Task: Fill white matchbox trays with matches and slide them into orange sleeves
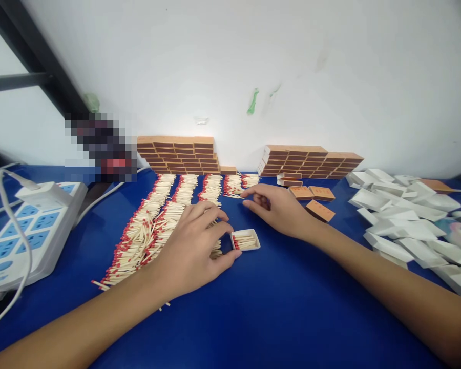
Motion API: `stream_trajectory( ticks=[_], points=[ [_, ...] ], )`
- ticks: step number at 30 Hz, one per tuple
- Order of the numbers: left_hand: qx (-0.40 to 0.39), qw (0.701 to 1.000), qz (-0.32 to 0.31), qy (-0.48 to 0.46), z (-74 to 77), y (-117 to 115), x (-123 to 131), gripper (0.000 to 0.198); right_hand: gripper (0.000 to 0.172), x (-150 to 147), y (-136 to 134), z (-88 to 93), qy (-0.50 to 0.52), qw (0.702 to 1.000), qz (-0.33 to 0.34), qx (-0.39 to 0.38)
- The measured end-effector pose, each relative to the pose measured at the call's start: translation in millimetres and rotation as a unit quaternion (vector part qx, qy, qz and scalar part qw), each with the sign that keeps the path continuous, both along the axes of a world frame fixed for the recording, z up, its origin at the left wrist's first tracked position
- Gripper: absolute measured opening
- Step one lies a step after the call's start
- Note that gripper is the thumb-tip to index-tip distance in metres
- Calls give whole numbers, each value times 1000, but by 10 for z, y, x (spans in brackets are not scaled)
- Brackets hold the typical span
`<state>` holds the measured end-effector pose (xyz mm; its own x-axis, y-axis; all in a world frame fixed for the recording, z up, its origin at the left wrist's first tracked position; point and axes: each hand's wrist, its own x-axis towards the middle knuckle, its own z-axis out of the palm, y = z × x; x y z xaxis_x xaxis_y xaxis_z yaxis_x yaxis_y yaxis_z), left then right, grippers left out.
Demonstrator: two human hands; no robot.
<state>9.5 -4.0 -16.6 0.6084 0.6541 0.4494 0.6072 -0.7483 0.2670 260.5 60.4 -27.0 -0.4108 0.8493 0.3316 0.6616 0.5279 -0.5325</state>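
My left hand [202, 243] spans the left end of a small white matchbox tray [246, 246], with the index fingertip and thumb at its two near corners. Red-headed matches [243, 240] lie inside the tray, side by side. My right hand [278, 209] is beyond the tray, beside a short row of loose matches [233, 184]. Its thumb and index finger are slightly apart, with nothing seen between them; the other fingers curl in. Long rows of loose matches [138, 236] spread under and left of my left hand, which hides part of them.
Stacked matchboxes stand along the wall in a left stack [184, 156] and a right stack [303, 161]. Several orange matchbox sleeves [320, 210] lie by my right wrist. White trays [403, 215] are heaped at right. A power strip [30, 230] with cables sits at left on the blue table [272, 318].
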Motion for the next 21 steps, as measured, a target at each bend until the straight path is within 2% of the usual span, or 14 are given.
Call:
stream_trajectory(
  ticks=[5, 12, 16, 21],
  points=[
    [2, 1000, 4, -1, 3, 0, 4, 23, 11, -49, 122, -150, -25, 999, -38, 17],
    [-4, 1000, 2, 3, 3, -8, 3, 23, 12, -67, 106, -103, -66, 993, -100, 11],
    [-1, 1000, 4, 1, -6, -5, -5, 24, 11, -72, 107, -71, -84, 991, -100, -18],
    [0, 1000, 3, 6, -6, -8, 2, 22, 13, -173, 55, -58, -49, 995, -76, -28]
  ],
)
